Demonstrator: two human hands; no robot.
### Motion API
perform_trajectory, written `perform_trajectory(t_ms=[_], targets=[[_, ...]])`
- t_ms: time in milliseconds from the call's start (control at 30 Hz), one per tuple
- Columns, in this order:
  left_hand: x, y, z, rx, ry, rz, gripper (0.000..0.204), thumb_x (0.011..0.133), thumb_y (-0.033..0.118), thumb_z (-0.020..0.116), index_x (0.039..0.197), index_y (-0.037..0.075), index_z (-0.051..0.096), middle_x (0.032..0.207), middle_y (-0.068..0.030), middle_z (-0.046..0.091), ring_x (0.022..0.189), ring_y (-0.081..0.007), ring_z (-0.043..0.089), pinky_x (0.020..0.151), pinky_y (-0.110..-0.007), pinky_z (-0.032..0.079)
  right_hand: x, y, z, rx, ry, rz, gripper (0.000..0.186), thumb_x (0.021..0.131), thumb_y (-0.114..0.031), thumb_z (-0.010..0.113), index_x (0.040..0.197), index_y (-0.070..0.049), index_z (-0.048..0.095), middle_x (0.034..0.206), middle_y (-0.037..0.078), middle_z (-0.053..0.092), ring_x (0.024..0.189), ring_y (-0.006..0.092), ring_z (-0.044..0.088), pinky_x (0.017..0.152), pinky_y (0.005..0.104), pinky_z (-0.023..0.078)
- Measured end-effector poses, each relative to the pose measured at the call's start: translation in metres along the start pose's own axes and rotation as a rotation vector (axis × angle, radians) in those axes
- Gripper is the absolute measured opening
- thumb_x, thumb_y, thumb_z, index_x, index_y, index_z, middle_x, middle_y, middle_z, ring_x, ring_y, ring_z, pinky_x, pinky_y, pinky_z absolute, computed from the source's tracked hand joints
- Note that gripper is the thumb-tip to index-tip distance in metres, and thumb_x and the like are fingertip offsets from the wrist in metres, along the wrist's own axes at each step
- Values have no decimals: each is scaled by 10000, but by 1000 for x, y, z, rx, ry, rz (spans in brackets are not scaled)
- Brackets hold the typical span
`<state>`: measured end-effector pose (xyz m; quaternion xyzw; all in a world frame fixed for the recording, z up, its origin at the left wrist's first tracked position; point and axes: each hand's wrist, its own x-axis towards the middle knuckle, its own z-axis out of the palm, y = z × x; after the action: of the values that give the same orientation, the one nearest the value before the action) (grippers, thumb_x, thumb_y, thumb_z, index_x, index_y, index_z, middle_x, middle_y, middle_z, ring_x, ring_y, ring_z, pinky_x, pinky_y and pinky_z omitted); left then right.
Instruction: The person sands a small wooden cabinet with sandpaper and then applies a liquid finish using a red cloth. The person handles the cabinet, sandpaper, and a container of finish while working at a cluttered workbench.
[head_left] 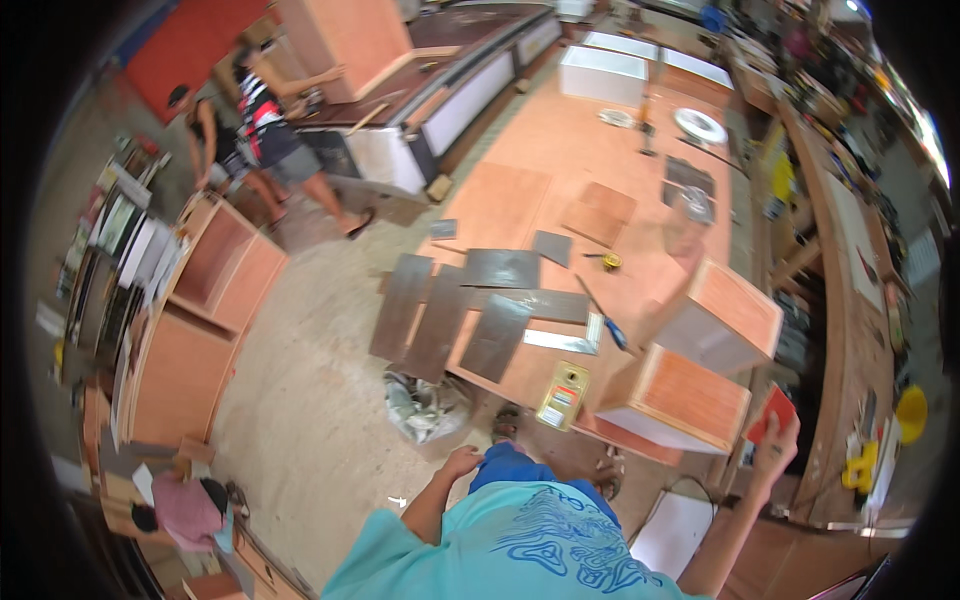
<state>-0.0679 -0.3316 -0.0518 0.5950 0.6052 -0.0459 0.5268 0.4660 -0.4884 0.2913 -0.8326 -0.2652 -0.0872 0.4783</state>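
Right hand [775,440] raised with fingers pinched; left hand [462,462] hangs loosely curled.

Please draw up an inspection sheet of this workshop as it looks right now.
Surface: long orange-brown workbench.
Job's things: red flat piece in the right hand; two small wooden cabinets just left of it.
Clutter: dark laminate strips, yellow can, blue-handled tool, tape measure.
Grippers: left hand empty, hanging by the side.
Cables: nothing seen.
Surroundings: two people standing, one crouching, grey bag on floor.
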Motion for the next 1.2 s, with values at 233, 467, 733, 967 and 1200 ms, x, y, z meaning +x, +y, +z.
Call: perform_trajectory(t_ms=[233, 467, 733, 967, 1200], targets=[[64, -17, -105, 271, 34, 40, 550, 770, 397, 644, 1157, 7, 673, 1193, -229, 650, 1120, -373, 618, 966, -412, 484, -27, -14, 46, -265, -206, 97, 244, 939, -139, 605, 1129, 13, 617, 918, 188, 695, 799, 252, 668, 723, 371, 503], [84, -25, -167, 290, 86, -3, 391, 727, 404, 676, 895, 61, 760, 959, -224, 706, 892, -378, 689, 777, -424, 549, -3, 40, 61, -702, -138, 6, 295, 925, -152, 558, 1171, -1, 618, 955, 243, 679, 875, 418, 662, 743, 475, 504], [42, -62, -135, 229, -65, -51, 374, 728, 385, 626, 822, 48, 759, 957, -224, 704, 901, -373, 684, 826, -423, 536, -7, 87, 53, -840, -174, 55, 329, 937, -218, 551, 1173, -4, 631, 1034, 201, 682, 949, 385, 643, 826, 477, 507], [33, -99, -168, 447, -126, 1, 336, 806, 274, 554, 910, 1, 720, 990, -243, 685, 962, -401, 657, 841, -467, 512, -40, 25, 58, -693, -362, 387, 367, 926, -273, 569, 1281, -204, 629, 1062, 193, 700, 875, 335, 693, 739, 422, 549], [68, -45, -166, -353, -52, -239, 218, 873, 291, 586, 1007, 128, 638, 844, -10, 659, 746, -166, 628, 596, -344, 475, -41, -12, 172, -517, -132, -355, 165, 854, -117, 592, 705, -45, 585, 599, 175, 613, 607, 387, 638, 580, 475, 496]])
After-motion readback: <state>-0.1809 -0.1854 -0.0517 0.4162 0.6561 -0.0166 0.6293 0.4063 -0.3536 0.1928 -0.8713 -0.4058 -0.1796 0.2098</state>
